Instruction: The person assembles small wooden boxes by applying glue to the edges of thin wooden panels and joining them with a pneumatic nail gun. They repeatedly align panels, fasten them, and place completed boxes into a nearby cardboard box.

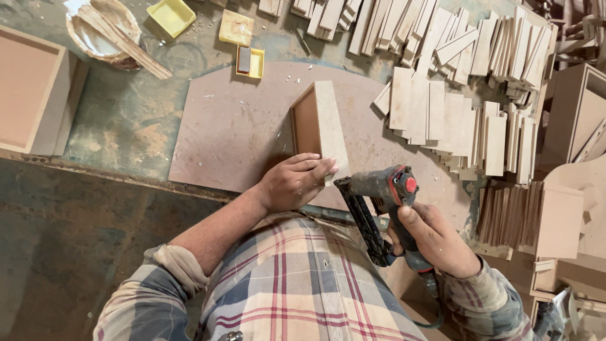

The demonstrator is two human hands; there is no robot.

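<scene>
One hand (297,183) atop box (319,126)

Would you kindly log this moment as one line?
left hand: steadies box frame | right hand: grips nail gun | nose at frame's near end
</scene>
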